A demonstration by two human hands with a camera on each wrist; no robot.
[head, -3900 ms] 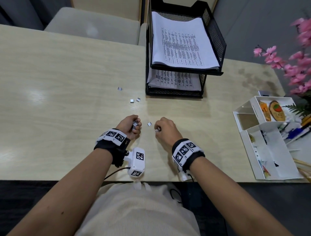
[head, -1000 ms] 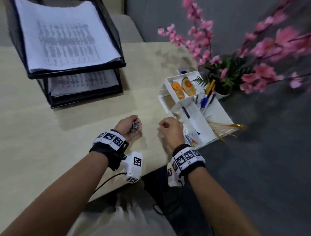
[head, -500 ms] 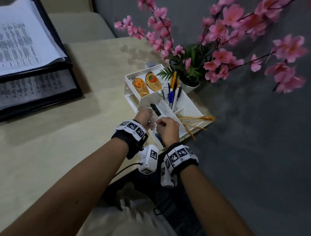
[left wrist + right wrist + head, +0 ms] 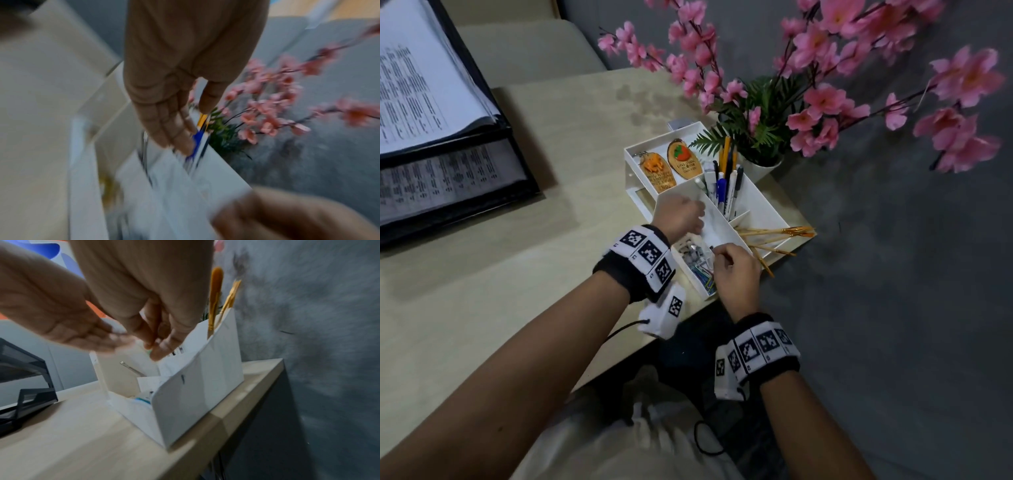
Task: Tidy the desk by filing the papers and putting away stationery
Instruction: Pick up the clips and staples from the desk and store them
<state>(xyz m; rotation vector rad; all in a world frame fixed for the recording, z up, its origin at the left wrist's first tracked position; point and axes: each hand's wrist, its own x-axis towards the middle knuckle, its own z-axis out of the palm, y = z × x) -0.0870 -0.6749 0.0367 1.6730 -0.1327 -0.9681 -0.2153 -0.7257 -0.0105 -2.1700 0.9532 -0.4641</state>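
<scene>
A white desk organizer stands at the desk's right corner. Its near compartment holds a pile of small metal clips and coloured paper clips. My left hand hovers over the organizer's middle. In the blurred left wrist view its fingers are straight and hold nothing. My right hand is curled just above the clip compartment. Its thumb and forefinger pinch a small piece that barely shows, pointing down into the organizer.
Pens, paintbrushes and two wooden tags fill other compartments. A pot of pink blossoms stands right behind. A black two-tier paper tray with printed sheets sits at the far left. The desk edge runs beside the organizer.
Both hands travelled right from the desk's middle to the organizer. My left hand went from gripping small clips to straight, empty fingers and moved forward over the organizer. The right hand stays pinched.
</scene>
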